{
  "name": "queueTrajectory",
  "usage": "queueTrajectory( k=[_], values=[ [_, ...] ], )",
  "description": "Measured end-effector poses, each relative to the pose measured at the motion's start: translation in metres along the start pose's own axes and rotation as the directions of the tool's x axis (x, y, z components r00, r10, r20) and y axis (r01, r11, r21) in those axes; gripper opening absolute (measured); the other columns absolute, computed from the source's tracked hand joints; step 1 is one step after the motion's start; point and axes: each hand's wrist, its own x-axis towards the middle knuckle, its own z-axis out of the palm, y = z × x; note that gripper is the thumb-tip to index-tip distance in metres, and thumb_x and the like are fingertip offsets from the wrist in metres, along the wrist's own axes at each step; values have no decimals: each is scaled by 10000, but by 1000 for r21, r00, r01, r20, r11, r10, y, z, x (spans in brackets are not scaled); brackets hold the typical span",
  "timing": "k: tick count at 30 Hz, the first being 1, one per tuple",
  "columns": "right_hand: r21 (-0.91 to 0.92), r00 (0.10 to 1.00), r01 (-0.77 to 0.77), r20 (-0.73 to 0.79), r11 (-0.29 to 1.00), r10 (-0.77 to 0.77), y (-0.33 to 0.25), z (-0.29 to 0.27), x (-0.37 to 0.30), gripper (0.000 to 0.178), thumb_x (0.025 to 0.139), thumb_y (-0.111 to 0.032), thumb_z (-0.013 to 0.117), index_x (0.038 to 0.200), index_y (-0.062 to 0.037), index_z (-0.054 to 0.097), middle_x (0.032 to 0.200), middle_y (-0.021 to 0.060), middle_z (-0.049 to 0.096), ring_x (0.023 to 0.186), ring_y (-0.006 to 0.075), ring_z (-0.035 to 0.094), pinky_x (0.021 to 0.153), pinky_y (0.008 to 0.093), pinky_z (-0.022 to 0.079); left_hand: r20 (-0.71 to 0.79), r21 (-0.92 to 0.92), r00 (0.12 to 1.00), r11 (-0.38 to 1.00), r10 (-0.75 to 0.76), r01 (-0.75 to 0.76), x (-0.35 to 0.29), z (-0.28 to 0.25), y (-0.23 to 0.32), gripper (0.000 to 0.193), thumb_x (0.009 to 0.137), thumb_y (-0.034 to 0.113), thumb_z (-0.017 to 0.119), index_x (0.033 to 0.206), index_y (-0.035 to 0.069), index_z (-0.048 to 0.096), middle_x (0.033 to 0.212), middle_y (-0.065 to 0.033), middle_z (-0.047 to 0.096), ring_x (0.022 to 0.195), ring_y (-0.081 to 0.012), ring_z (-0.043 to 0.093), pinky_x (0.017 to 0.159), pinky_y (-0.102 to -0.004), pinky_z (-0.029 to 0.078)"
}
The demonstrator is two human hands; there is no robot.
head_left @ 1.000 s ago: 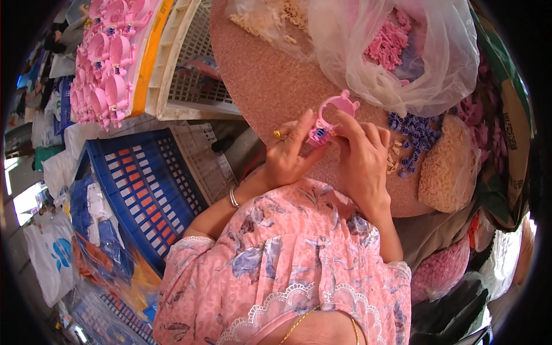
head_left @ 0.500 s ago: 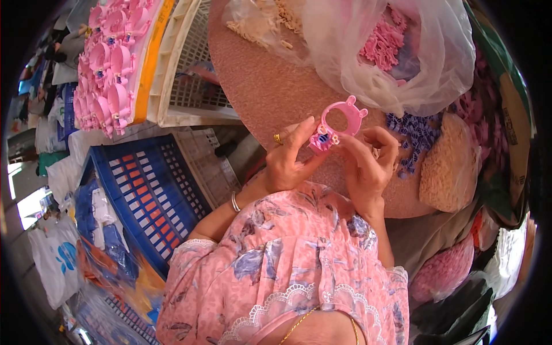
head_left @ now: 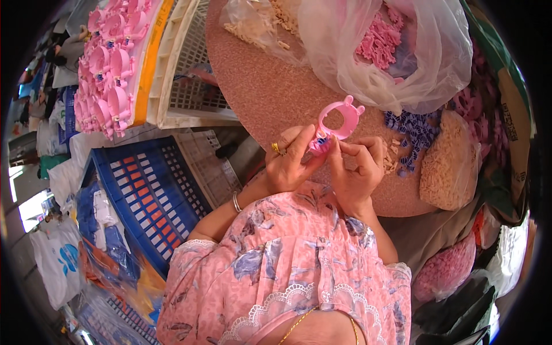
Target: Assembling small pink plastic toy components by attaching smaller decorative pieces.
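Observation:
My left hand [head_left: 287, 164] is closed around the base of a pink plastic ring piece [head_left: 352, 122] with small ear-like knobs on its top. Blue and pale details show on that base, partly covered by fingers. Thumb and forefinger of my right hand [head_left: 359, 172] pinch at the base's right side; any small part between those fingertips is hidden. Just right of this hand, small cream pieces [head_left: 392, 156] lie on the round table [head_left: 270, 86], beside a pile of small dark-blue parts [head_left: 415, 138].
A clear bag [head_left: 333, 63] with pink parts stands at the table's far side; a bag of cream parts [head_left: 448, 164] sits at the right. Leftward are a tray of pink ring pieces [head_left: 109, 69], a white crate [head_left: 167, 103] and a blue crate [head_left: 144, 195].
My right hand has shifted left and its fingertips have come onto the base of the ring piece. The ring has moved slightly left, and the cream pieces on the table show more fully.

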Motion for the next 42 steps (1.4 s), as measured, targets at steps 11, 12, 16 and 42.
queueTrajectory(
  k=[11,12,16,42],
  values=[
    [199,932,-334,219,921,290,1,-2,13,166,710,-27,809,791,-52,667,811,39,559,724,140,539,641,267,419,76,-3,982,985,-171,171,-14,4,-10,629,728,91,839,1272,-48,554,1095,-189,676,994,-294,671,825,-344,546],
    [270,937,-315,241,910,253,8,-4,10,273,728,-33,818,915,-29,619,853,25,550,748,108,532,648,230,437,75,-2,982,985,-171,172,-15,5,-9,629,728,91,839,1272,-48,554,1095,-189,676,994,-294,671,825,-344,546],
    [260,851,-510,293,820,436,28,-10,2,505,775,-36,809,1147,-31,467,976,45,580,831,105,567,731,234,482,93,-38,959,961,-270,274,-12,3,-8,655,723,114,845,1291,-24,550,1130,-177,674,1013,-290,670,848,-348,535],
    [80,982,-77,179,994,62,26,-13,8,403,721,1,809,1074,-26,617,1002,75,599,850,140,593,717,250,481,104,-54,969,971,-225,231,0,-5,-9,595,710,90,846,1237,2,584,1102,-163,671,999,-302,660,845,-358,535]
  ],
)
